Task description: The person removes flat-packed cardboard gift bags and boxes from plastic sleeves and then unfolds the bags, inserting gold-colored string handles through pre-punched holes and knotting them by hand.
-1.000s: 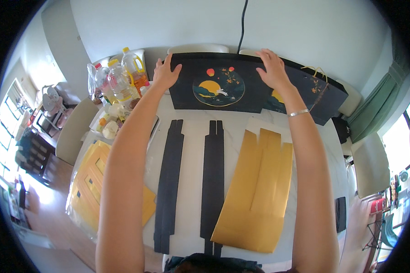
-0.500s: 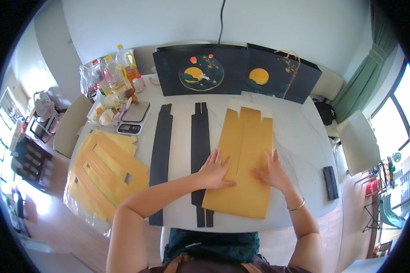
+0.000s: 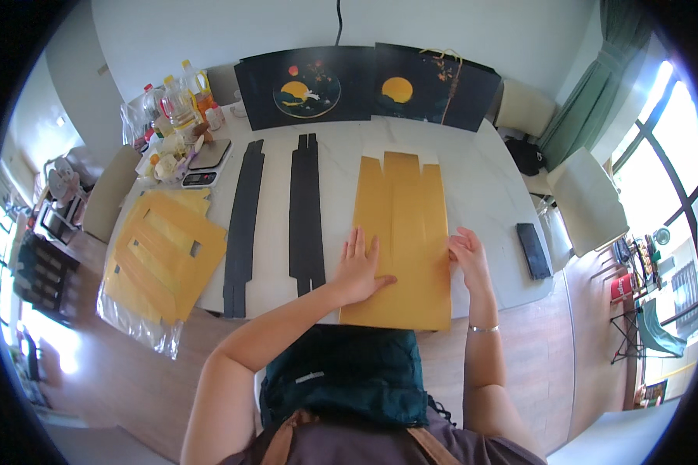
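Note:
A gold cardboard sheet (image 3: 411,263) with slits and flaps at its far end lies at the table's near edge. My left hand (image 3: 357,270) rests flat on its left part, fingers stretched out and thumb spread. At the sheet's right edge, my right hand (image 3: 467,254) has curled fingers, with the fingertips pinching that edge. Left of the sheet lie a black cardboard strip (image 3: 305,209) and, further left, a second black strip (image 3: 243,225), both notched at the ends.
Yellow cut-out sheets (image 3: 167,252) in clear plastic lie at the left edge. Behind them are a kitchen scale (image 3: 209,156) and oil bottles (image 3: 180,105). A black gift bag (image 3: 306,87) and another gift bag (image 3: 434,89) stand at the back. A dark flat case (image 3: 533,249) lies right.
My right hand has gone from lying spread on the gold sheet to its right edge, its fingers now curled. My left hand stays on the sheet. The whole view has shifted.

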{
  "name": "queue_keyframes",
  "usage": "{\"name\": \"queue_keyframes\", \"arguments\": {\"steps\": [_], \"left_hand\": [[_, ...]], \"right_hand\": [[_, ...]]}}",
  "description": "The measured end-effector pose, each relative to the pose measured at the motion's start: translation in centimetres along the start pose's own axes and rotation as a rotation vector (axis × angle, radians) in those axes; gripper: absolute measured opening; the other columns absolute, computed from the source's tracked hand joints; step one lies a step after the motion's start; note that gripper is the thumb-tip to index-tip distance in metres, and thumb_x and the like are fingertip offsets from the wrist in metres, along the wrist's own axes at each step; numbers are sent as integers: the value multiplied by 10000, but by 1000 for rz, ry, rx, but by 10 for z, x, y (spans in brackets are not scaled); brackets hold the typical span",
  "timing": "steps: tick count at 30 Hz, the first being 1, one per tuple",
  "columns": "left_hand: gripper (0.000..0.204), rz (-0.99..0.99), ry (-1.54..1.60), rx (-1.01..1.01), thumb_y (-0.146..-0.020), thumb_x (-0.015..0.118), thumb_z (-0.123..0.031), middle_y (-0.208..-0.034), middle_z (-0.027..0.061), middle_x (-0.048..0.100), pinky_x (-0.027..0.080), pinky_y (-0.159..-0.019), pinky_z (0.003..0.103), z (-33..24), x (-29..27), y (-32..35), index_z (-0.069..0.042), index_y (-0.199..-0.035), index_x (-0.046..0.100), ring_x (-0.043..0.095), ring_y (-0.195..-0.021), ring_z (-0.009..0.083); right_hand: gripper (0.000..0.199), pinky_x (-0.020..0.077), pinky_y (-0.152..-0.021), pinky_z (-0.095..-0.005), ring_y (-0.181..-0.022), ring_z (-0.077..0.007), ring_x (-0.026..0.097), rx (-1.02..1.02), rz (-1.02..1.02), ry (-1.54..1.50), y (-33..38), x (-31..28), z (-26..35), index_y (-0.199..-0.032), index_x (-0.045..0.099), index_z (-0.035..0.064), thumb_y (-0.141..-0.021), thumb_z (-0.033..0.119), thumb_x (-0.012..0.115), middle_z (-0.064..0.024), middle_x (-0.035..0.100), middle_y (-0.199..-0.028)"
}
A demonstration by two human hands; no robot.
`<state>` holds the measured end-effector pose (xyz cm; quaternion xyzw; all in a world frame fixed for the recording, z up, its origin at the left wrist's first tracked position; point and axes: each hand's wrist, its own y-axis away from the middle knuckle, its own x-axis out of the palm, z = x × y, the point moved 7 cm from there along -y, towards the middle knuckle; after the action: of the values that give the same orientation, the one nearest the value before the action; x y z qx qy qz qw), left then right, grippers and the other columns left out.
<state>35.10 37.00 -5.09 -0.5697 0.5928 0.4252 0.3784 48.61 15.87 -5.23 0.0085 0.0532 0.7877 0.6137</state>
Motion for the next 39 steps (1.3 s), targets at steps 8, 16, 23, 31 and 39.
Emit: {"name": "queue_keyframes", "arguments": {"steps": [8,16,23,31,39], "left_hand": [[764,-271,39,-13,-933,504,-471,-1517,269,181,125,-1152,511,-16,9,10,43,-1445,264,88,-1445,380],[550,-285,204,98,-927,458,-234,-1521,170,280,94,-1161,507,-25,18,15,-5,-1418,367,158,-1445,313],[561,-307,489,32,-893,424,-154,-1473,128,389,107,-1158,513,-11,23,9,-31,-1433,340,256,-1416,280],[617,-497,325,107,-909,418,-158,-1434,142,436,179,-1135,518,-21,22,21,-7,-1460,186,344,-1358,315],[681,-401,136,49,-868,592,-450,-1387,140,453,170,-1144,499,-39,3,30,-35,-1368,386,360,-1332,297]], "right_hand": [[507,512,-631,-278,-760,-159,641,-48,88,97,6,-16,-19,-1232,533,-77,-805,120,723,-139,675,-904],[792,329,-1013,-605,-1292,-463,374,-399,-134,1262,92,64,43,-1379,425,37,-794,514,668,-308,419,-1365],[863,352,-907,-715,-1282,-526,359,-240,-143,1354,76,90,23,-1435,343,74,-783,555,639,-309,405,-1376],[848,500,-803,-599,-1093,-381,589,-70,84,1316,35,98,43,-1398,379,42,-727,430,721,-213,622,-1140],[485,554,-690,-394,-907,-326,665,-308,122,1371,33,100,74,-1117,537,53,-714,222,746,-159,673,-950]]}}
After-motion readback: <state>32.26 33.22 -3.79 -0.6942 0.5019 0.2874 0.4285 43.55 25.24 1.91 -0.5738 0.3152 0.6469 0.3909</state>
